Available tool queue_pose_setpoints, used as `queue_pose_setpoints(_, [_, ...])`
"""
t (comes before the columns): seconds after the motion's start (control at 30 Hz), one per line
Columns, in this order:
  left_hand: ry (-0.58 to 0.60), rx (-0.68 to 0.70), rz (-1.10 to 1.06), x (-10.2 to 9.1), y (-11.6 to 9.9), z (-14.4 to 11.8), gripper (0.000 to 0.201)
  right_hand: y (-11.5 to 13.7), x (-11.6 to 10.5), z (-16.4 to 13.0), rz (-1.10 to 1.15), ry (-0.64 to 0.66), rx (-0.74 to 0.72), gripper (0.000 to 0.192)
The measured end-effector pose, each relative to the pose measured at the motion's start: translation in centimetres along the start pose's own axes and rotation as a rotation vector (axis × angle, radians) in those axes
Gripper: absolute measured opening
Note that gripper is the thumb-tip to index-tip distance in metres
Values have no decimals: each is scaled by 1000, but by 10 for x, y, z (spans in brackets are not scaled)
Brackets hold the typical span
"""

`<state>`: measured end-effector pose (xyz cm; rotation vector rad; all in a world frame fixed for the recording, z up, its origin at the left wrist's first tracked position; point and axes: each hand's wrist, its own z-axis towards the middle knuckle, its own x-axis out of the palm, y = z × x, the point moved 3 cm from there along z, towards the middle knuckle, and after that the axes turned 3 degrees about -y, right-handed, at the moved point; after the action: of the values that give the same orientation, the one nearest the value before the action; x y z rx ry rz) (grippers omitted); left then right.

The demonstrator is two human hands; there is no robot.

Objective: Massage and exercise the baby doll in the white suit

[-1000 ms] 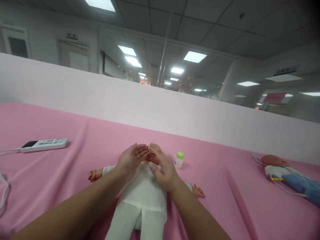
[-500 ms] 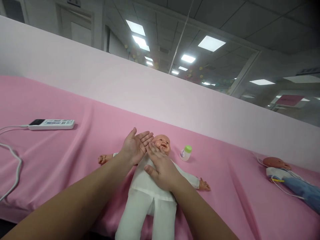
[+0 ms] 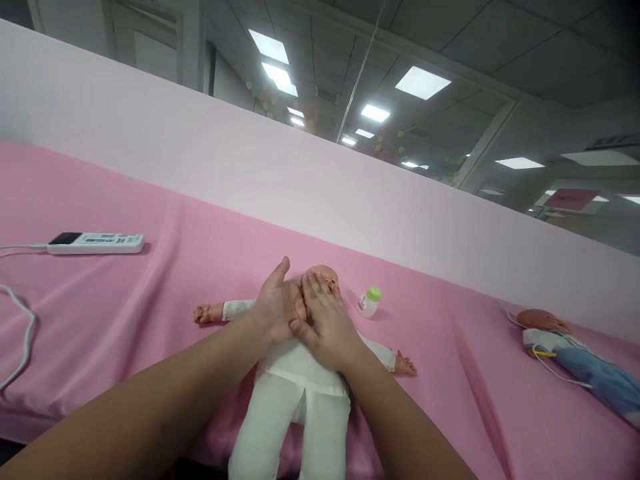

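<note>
Centrally, head view: baby doll in white clothing (image 3: 305,380), supine on a pink sheet (image 3: 425,347), lower centre of the frame, its head partly hidden by fingers. Left hand (image 3: 280,310), palm upward, thumb raised, fingers extended and loosely cupped; right hand (image 3: 327,323), back upward, fingers nearly straight, overlapping the left fingers — neither grips anything. Whether the palms touch, or press on the doll, cannot be told. Step in hand, as judged from the pose: a pairing of both palms above the doll's chest. The next move seems to call for relaxed fingers and wrists clear of the green-capped bottle (image 3: 369,303), just beside the doll's head, right of centre. Left of the frame: white corded device (image 3: 100,244). Right edge: second doll in blue (image 3: 580,360), well apart.
</note>
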<state>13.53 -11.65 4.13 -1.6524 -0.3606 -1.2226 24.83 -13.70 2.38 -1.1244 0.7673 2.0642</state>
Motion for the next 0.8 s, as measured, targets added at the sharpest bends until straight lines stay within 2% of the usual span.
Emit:
queue_pose_setpoints(0.07, [-8,48,13,-5,-7,2,74,-8,0,1,-9,-16,29,78])
queue_pose_setpoints(0.13, [-65,114,5,-11,-17,4,77,-8,-1,0,-7,-21,17,75])
queue_pose_setpoints(0.27, [-128,196,-16,-18,-35,5,79,14,-3,-3,61,28,-106,69])
queue_pose_setpoints(0.37, [-137,213,-17,-19,-40,4,79,32,-3,-8,104,69,-213,73])
queue_pose_setpoints(0.5, [-162,160,-33,-13,-22,3,73,39,0,-9,65,50,-232,89])
queue_pose_setpoints(0.57, [-168,83,-47,-7,-6,2,68,35,1,-8,4,29,-195,94])
queue_pose_setpoints(0.67, [-111,-5,-94,1,10,1,64,22,0,-4,-96,-3,-113,96])
queue_pose_setpoints(0.8, [-38,44,-82,-2,1,2,68,9,-1,0,-175,1,0,93])
